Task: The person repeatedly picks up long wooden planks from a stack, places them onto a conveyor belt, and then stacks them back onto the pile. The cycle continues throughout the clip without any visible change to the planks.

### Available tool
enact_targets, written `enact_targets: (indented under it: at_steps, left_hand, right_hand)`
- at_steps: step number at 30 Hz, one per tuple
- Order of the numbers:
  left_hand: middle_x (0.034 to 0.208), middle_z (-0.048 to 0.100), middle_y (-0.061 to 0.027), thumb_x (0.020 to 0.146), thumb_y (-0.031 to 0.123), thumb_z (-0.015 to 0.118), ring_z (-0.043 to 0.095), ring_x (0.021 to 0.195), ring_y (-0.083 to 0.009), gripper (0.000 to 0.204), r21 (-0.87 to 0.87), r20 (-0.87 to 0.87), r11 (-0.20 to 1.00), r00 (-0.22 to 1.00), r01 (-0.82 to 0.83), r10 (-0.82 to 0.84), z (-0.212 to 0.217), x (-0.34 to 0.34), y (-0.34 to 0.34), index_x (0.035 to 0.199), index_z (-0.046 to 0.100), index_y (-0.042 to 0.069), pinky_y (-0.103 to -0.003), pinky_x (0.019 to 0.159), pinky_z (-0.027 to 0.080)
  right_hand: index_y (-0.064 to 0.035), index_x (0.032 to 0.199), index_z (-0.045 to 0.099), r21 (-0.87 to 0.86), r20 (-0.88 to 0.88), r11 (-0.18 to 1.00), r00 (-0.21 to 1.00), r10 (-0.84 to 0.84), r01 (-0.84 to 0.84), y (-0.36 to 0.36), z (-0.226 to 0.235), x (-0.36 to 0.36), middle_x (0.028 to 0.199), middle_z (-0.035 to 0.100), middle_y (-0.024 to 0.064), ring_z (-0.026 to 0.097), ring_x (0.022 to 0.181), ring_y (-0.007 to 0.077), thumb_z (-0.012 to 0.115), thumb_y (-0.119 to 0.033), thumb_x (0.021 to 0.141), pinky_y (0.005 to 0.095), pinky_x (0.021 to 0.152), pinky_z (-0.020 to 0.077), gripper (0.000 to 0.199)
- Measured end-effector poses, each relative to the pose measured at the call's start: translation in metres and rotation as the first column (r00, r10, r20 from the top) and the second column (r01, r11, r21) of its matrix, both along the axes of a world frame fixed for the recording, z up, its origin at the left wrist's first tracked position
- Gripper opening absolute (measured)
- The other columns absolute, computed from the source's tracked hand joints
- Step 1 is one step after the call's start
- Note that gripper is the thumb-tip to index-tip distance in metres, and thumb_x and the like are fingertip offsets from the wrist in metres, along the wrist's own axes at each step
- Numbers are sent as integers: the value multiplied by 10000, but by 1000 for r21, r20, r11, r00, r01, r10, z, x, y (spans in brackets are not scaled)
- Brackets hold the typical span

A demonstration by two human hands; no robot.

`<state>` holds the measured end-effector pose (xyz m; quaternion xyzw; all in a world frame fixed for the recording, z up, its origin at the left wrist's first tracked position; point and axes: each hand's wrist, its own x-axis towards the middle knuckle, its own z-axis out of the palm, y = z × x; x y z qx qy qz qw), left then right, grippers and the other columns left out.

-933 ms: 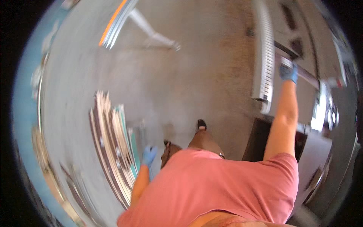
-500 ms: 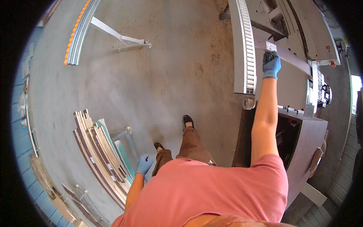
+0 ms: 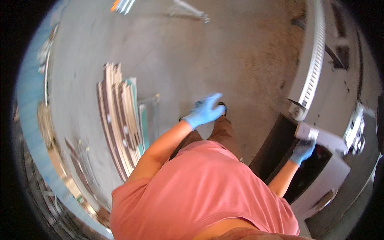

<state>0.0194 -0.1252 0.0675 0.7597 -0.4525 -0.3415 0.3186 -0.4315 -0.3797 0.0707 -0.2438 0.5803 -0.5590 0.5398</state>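
Observation:
My right hand (image 3: 304, 151), in a blue glove, is closed on the near edge of a narrow grey board (image 3: 334, 141). A white label (image 3: 313, 134) sits on this board close to my fingers. The board lies crosswise over the dark opening of a cabinet, and its far right end reaches a machine part. My left hand (image 3: 203, 112), also blue-gloved, is held out in front of my body above my feet. Its fingers are spread, and nothing is in them.
A roller conveyor rail (image 3: 315, 70) runs along the machine on the right, above the open cabinet (image 3: 334, 176). To the left stands a stack of long brown and cream boards (image 3: 116, 116) with a green one beside it. A wheeled stand foot (image 3: 190, 9) is at the top.
My right hand has drawn back toward my body with the grey board, off the machine's bed. My left hand has risen from beside the board stack to in front of me, fingers spreading. The view has shifted.

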Motion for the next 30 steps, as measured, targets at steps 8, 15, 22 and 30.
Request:
enact_targets:
  at_steps: [8,15,22,30]
  left_hand:
    - [1392,604,-282,934,440,701,609,1259,-448,662,-230,-146,962,972,148,-184,38,-52,14,1377,583,-38,-485,1062,494]
    - [1231,668,-300,882,549,672,666,1127,-464,777,262,-44,918,954,297,-296,13,58,151,1348,554,-62,-543,931,528]
    - [1139,687,-299,799,556,782,680,1065,-472,783,312,60,923,974,-224,216,-4,186,364,1273,581,-34,-555,927,535]
    - [1285,587,-299,826,363,778,609,1183,-456,761,270,385,641,691,-719,612,-85,257,540,1401,467,-27,-531,1002,519]
  right_hand:
    - [-89,973,684,317,29,904,956,292,-286,242,33,122,829,593,-27,546,745,101,558,-189,1048,263,680,467,178]
    - [-60,959,658,406,281,715,822,495,-569,381,-17,299,936,619,12,585,830,118,609,-128,1026,297,751,498,107]
    - [12,1114,726,271,378,158,256,890,-950,588,-61,465,1022,731,32,621,928,111,711,-107,981,278,846,517,179]
    - [29,1240,691,295,150,-357,-327,933,-886,742,-137,600,1155,762,192,727,1087,288,795,-293,896,412,927,564,483]
